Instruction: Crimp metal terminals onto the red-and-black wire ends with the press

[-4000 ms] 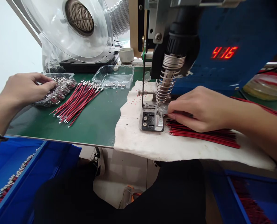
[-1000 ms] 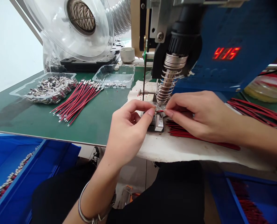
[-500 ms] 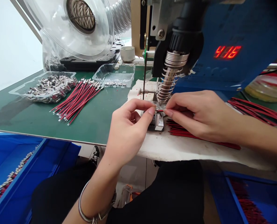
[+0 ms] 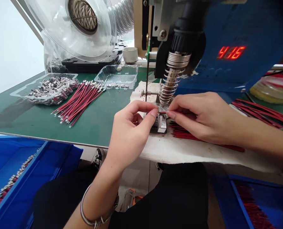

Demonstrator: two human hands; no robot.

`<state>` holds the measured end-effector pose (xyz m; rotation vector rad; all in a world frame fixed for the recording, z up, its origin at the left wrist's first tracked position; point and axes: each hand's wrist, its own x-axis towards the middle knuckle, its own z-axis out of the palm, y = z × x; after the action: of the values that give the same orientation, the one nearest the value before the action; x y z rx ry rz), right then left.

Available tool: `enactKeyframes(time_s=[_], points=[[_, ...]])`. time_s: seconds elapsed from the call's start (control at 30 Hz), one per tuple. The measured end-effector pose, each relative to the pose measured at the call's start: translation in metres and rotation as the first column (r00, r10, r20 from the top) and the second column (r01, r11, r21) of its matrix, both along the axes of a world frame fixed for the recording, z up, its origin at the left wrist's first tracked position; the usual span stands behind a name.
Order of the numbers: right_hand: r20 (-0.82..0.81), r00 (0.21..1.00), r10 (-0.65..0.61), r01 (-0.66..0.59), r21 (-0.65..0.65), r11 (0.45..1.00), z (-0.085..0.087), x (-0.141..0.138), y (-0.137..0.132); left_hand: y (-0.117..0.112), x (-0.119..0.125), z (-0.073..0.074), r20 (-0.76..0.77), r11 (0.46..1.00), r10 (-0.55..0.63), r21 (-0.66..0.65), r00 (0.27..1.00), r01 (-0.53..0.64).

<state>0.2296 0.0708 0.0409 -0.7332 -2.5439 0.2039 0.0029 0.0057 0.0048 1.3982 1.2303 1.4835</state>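
Observation:
At the soldering machine, my right hand (image 4: 200, 117) is closed in a pinch on a thin red wire (image 4: 163, 112), which runs left across the small metal fixture (image 4: 162, 123). Facing it, my left hand (image 4: 131, 130) has thumb and forefinger pressed together at the wire's other end. What sits between those fingertips is too small and covered to make out. Just above them is the tip of the soldering iron, with a coil spring (image 4: 171, 82) around it. Under my right hand lies a bundle of red and black wires (image 4: 179, 131) on a white cloth (image 4: 174, 151).
Left on the green table (image 4: 91, 127) are a clear tray of metal connectors (image 4: 53, 90), a pile of red-black wires with metal ends (image 4: 80, 101) and another clear tray (image 4: 117, 76). A blue machine housing (image 4: 203, 76) displays 416. Blue bins (image 4: 60, 159) stand below the table edge.
Both hands keep their pinches at the fixture, almost still. The iron and spring appear slightly farther left in the view, as does the lit display.

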Motion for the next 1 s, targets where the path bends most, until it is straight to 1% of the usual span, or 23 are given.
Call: enactKeyframes(time_s=[0.13, 0.3, 0.43, 0.63, 0.9, 1.0], points=[[-0.016, 1.0, 0.021, -0.021, 0.015, 1.0, -0.0002, -0.0004, 0.0, -0.0008, -0.0005, -0.0007, -0.009, 1.0, -0.001, -0.003, 1.0, 0.001], [0.009, 1.0, -0.006, 0.006, -0.004, 1.0, 0.0026, 0.0, -0.0004, -0.0013, -0.0012, -0.0016, -0.021, 1.0, -0.003, -0.003, 1.0, 0.003], [-0.003, 1.0, 0.016, -0.016, 0.016, 1.0, 0.0018, 0.0009, 0.001, -0.0012, -0.0007, -0.0021, -0.015, 1.0, -0.001, -0.01, 1.0, 0.001], [0.033, 0.999, -0.012, 0.012, 0.002, 1.0, 0.0012, 0.0015, 0.0004, -0.0017, -0.0005, -0.0029, 0.012, 1.0, -0.012, -0.006, 1.0, 0.013], [0.024, 1.0, 0.004, -0.004, -0.007, 1.0, 0.0018, 0.0013, 0.0013, -0.0017, -0.0008, 0.0, -0.027, 1.0, 0.001, -0.018, 1.0, -0.001], [0.021, 1.0, 0.014, -0.014, -0.004, 1.0, 0.002, 0.0018, 0.0006, -0.0016, -0.001, -0.001, -0.014, 1.0, -0.006, -0.011, 1.0, 0.006]])
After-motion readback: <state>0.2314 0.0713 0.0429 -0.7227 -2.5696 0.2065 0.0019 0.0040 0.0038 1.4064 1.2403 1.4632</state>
